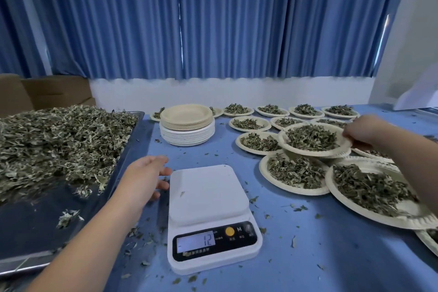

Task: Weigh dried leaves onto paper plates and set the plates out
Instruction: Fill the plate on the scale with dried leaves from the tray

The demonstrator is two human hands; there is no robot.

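bare blue table [320, 251] is lying before the scale [208, 218]; right hand [362, 131] is gripping a filled plate [314, 140] over the set-out plates; left hand [144, 176] is hanging relaxed beside the scale.

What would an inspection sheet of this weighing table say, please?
Surface: blue table, strewn with leaf crumbs.
Job's things: scale carries no plate, display shows 12; tray of dried leaves at left; stack of empty plates; filled plates set out at right.
Clutter: cardboard box behind the tray.
Grippers: left hand open beside the scale; right hand grips the held plate by its rim, over other plates.
Cables: nothing seen.
Surroundings: blue curtains, white wall.
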